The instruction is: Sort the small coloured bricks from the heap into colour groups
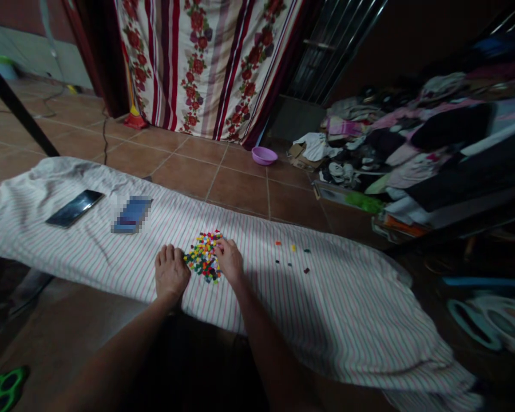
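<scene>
"Two hands at work, yeah? Nearest stuff 1st, pls."

"Yep. L hand [170, 273] lies palm down on the cloth-covered tabletop [347, 320], grip spread flat, fingertips just beside the left edge of the pile of small coloured pcs [203, 257]. R hand [230, 262] is at the pile's right edge, thumb & fingers curled in close; can't tell if that grip has a pc in it."

"How'd they handle?"

"My guess: v. light, hard, stiff, prob. smooth plastic, so a bit slippery but not fragile. Best take 1 by opp. side edges, thumb vs. index tip, gentle pinch; squeeze too hard & it may flick off."

"Any outside the pile?"

"Six, well apart to the right, approx. 2 rows: 3 darker pcs [306, 270] nearer, then orange pc [278, 243], yellow pc [293, 248] & dark green pc [306, 250]."

"Beyond?"

"Dark phone [75, 209] & pixelated phone [132, 216] at left, then pink basin [264, 161] on the tiled floor [189, 170], floral curtain [195, 68] at back."
</scene>
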Tool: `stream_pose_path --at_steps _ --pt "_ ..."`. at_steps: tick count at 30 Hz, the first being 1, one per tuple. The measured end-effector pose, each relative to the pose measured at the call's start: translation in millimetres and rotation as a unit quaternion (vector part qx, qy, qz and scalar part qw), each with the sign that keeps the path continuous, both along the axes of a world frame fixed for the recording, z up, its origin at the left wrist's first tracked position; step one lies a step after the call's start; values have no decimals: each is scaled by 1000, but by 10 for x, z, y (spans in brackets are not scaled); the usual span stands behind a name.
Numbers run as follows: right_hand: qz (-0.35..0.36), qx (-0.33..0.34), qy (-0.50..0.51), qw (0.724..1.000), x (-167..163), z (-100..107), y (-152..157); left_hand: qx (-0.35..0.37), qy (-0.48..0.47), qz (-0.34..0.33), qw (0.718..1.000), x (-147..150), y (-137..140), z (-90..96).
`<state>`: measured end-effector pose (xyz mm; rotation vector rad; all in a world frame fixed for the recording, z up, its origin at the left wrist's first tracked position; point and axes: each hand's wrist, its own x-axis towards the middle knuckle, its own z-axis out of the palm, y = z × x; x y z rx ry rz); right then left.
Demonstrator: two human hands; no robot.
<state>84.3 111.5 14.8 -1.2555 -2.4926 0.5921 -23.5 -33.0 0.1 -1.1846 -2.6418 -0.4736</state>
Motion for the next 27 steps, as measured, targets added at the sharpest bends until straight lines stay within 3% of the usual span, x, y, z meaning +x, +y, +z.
stream_pose_path --at_steps 12,27 --pt "-12 -32 -62 997 -116 205 -73 -4 37 -4 999 8 -26 -3" --pt "23 -6 -13 1000 -49 59 -72 7 -4 2 1000 11 -1 39"
